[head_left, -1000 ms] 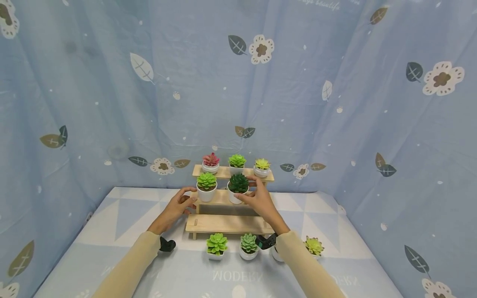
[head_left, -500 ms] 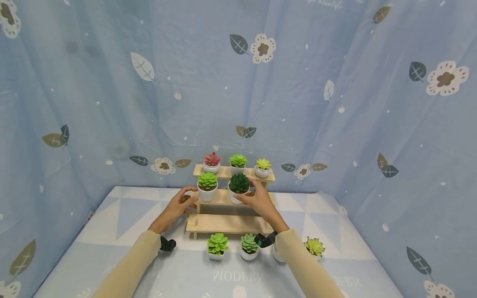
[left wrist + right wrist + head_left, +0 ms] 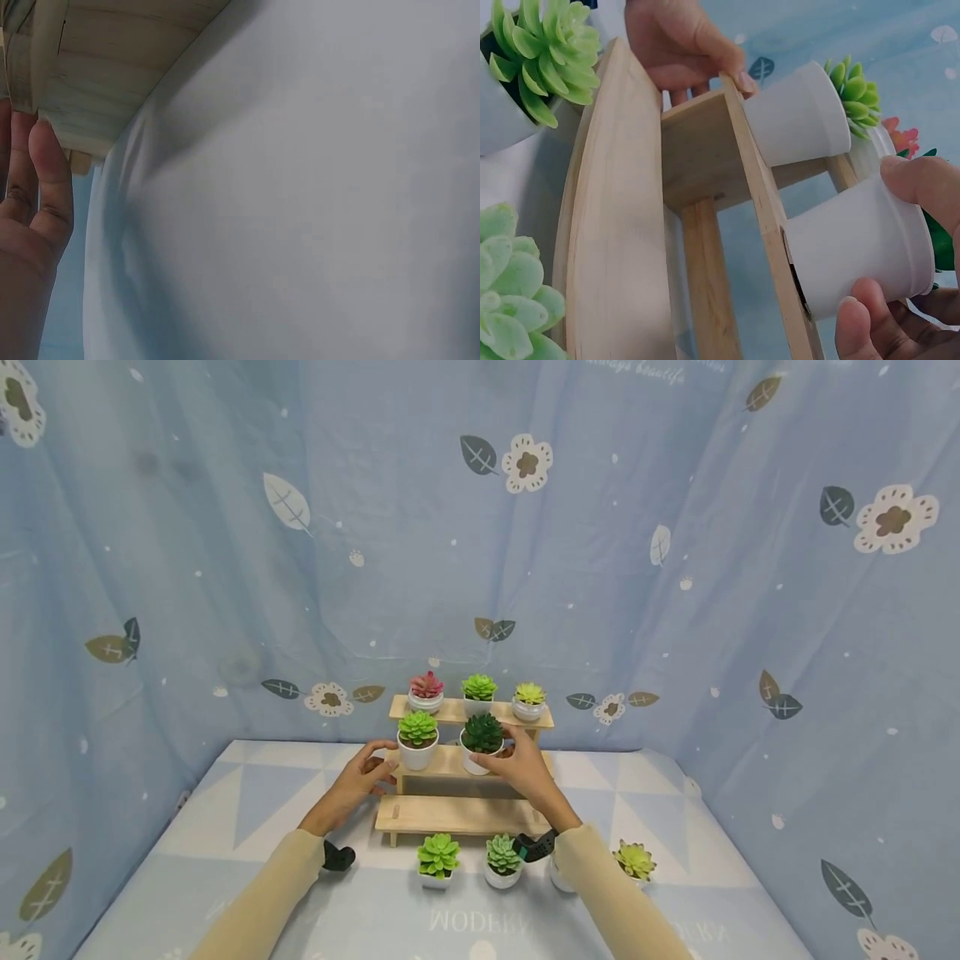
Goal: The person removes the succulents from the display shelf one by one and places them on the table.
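Wooden shelf [image 3: 457, 814] with three steps stands on the pale blue table [image 3: 225, 810], and we see our right hand [image 3: 521, 768] grasping the white pot of the dark green plant [image 3: 482, 733], with the thumb and fingers curled around its sides. This pot sits on the middle step, in the centre, just beside the light green plant [image 3: 417, 728] on the same step. In the right wrist view the fingers [image 3: 870, 330] wrap the white pot [image 3: 859, 244] from both sides while its base touches the board. Our left hand [image 3: 360, 777] rests at the left end of the middle step with fingers relaxed and holds nothing; its thumb touches the board edge. On the top step stand three small plants [image 3: 478, 687]. In front of the shelf, on the table, more plants [image 3: 438, 856] stand in a row.
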Available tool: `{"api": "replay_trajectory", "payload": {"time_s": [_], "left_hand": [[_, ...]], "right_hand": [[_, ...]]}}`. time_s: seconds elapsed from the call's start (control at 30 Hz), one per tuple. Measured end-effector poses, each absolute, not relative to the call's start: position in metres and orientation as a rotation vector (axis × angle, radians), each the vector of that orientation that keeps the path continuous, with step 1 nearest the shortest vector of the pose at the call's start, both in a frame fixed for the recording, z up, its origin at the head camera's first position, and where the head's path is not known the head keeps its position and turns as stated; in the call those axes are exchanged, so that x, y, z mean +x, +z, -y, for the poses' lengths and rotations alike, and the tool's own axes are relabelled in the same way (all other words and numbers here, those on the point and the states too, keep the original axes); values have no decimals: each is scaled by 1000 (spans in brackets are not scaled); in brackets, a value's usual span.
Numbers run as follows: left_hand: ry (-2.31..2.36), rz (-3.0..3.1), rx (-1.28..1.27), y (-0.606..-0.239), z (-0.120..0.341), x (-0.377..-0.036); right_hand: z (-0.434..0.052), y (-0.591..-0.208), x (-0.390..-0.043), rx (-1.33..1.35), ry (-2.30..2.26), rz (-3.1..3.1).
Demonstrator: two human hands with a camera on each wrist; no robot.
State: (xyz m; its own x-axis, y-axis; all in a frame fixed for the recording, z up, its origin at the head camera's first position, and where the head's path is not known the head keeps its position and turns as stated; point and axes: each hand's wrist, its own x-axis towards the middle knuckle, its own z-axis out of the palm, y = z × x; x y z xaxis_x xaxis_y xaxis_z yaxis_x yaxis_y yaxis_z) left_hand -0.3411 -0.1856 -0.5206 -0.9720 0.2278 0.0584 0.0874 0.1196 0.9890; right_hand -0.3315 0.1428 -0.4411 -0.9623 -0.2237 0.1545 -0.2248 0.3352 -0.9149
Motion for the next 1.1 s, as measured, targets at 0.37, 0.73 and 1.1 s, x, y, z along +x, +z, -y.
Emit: {"api": "replay_trajectory", "payload": {"time_s": [0.37,0.73,1.1], "left_hand": [[1973,-2285,329,-520,185,-341],[1970,-2271,328,-519,186,-343],[1969,-2257,370,-517,188,-342]], "right_hand": [[-139,-436,-319,452,1798,2509],[-128,-427,-301,529,1752,2512],[-115,-423,-280,555,1713,2588]]}}
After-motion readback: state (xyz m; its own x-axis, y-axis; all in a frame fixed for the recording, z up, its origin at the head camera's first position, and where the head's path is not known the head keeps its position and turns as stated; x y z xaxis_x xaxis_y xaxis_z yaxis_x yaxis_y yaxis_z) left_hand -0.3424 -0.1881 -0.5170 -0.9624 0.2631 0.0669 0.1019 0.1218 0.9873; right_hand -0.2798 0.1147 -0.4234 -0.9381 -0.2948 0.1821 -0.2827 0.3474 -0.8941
